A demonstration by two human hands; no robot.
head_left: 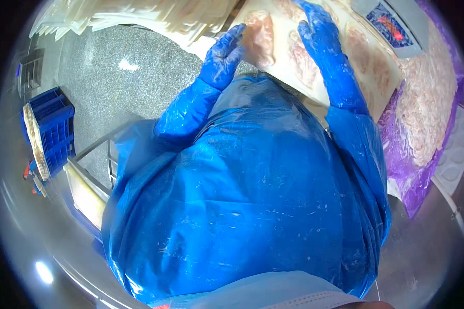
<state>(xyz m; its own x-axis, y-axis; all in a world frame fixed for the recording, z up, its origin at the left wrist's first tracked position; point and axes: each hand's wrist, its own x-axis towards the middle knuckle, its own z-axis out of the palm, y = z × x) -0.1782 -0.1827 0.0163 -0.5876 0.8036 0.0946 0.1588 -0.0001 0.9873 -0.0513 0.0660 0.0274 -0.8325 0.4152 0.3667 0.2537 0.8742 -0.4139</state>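
Both my hands wear blue gloves smeared with whitish residue. My left hand (223, 57) is open, fingers stretched out and apart from the thumb, beside the left edge of a white tray (379, 98). Nearest to it lies a flat piece of pale pink raw meat (259, 38). Over the tray, my right hand (318, 28) is open too, its fingers extended toward the far edge and its fingertips near the top of the view. Another piece of raw meat (302, 61) lies just left of my right wrist. Several similar flat pieces are spread across the tray.
A large heap of raw meat (425, 108) rests on purple plastic sheeting (415, 188) at the right. A grey device (397, 26) with a screen stands beyond the tray. Stacked whitish sheets or trays (134, 15) lie at the far left. Blue crates (56, 126) stand at left.
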